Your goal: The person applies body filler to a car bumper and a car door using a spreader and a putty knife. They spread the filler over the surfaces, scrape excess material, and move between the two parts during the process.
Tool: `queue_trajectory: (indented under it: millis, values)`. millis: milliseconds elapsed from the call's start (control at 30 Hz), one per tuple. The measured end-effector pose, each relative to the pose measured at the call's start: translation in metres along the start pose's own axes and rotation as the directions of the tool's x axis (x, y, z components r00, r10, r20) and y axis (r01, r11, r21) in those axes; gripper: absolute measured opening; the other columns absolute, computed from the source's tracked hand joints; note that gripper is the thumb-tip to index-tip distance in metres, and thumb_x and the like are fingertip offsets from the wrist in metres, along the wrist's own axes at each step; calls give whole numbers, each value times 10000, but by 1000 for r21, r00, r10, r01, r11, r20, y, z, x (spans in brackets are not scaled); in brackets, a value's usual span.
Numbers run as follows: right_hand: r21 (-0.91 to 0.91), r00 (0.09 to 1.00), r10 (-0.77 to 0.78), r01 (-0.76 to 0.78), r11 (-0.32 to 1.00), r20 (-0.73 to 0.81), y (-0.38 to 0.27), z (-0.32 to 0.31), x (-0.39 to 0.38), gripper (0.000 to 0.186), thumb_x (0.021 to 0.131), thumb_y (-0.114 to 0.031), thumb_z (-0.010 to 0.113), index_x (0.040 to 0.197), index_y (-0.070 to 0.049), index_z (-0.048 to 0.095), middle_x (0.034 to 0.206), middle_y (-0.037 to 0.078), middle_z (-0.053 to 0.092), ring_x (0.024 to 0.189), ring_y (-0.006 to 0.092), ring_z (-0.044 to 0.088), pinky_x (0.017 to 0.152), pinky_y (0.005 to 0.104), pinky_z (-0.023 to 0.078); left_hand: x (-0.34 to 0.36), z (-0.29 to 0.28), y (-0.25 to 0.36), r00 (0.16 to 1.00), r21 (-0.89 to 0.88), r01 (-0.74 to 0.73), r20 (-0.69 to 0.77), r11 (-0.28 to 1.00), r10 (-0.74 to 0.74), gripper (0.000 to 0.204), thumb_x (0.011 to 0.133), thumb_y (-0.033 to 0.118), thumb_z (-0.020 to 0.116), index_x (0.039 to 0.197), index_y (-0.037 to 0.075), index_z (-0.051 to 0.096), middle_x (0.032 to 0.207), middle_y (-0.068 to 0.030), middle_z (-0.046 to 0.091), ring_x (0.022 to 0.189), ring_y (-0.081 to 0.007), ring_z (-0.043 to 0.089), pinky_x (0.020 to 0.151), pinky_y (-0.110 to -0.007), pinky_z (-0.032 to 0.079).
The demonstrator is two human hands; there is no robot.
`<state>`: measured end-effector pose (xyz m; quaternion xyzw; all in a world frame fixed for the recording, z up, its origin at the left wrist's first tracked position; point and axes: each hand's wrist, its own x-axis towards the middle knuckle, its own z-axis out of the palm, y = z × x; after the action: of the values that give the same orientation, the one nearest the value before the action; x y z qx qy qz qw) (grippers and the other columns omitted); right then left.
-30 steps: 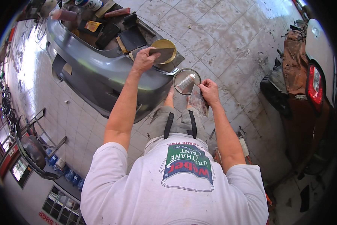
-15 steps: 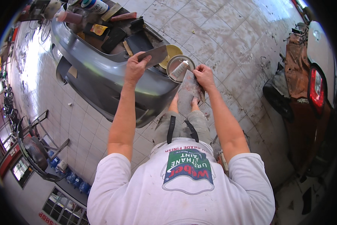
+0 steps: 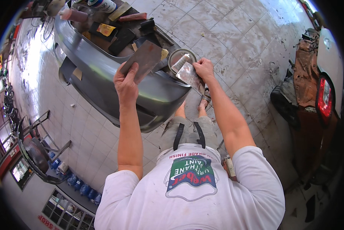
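My left hand (image 3: 126, 86) is closed round the lower edge of a flat grey-brown plate (image 3: 148, 57), which looks like a putty spreader. This plate is tilted over the grey car bumper (image 3: 114, 88). My right hand (image 3: 205, 69) pinches a thin, smeared metal plate (image 3: 191, 76) by its upper corner, over the bumper's right end. Just beyond that plate is a round tin (image 3: 172, 68) with a pale tube (image 3: 181, 62) on its top. The two plates are apart.
On the bumper's far side lie dark sanding blocks (image 3: 122, 41), a red bar (image 3: 133, 17), a pinkish bottle (image 3: 73, 15) and a blue-and-white can (image 3: 103, 5). A car body section with a red tail light (image 3: 324, 97) stands at the right. Blue water bottles (image 3: 78, 182) line the lower left.
My left hand has come nearer and slightly left, and its plate has turned to show more of its broad face. My right hand has moved slightly away, tilting the metal plate flatter.
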<state>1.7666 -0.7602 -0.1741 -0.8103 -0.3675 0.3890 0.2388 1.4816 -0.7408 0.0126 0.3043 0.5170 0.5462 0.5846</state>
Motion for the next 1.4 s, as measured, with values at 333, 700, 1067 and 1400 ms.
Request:
queue_trajectory:
  millis: [333,700,1067,1400]
  values:
    - [312,904,310,-398,863,294,8,-62,-37,478,932,-459,782,989,14,744,906,149,761,812,250,738,713,410,581,-8,9,11,994,52,-92,67,994,88,149,999,29,719,1142,-4,745,1003,-19,745,902,-67,658,801,-194,517]
    - [946,968,-31,-237,221,250,-55,-198,-160,242,1009,-127,651,1240,-59,628,1082,48,718,918,155,729,773,349,633,-93,118,73,656,267,-694,616,669,435,265,898,-29,717,1157,26,743,1112,-125,760,1022,-254,732,931,-341,550]
    - [862,859,-484,-366,-350,168,-25,-315,-235,384,1071,-345,586,1259,-20,661,1214,115,746,1082,261,736,974,444,582,-220,236,82,-14,-117,-960,927,253,375,458,887,522,661,1229,238,775,1300,-39,669,1297,-327,607,1162,-591,443]
    - [900,914,-404,-193,-391,20,51,-376,-268,340,1045,-221,601,1302,-1,639,1213,158,743,1063,296,751,956,471,607,-274,283,71,-123,-180,-970,943,162,309,389,776,208,825,1156,160,759,1270,-47,666,1247,-350,624,1016,-526,545]
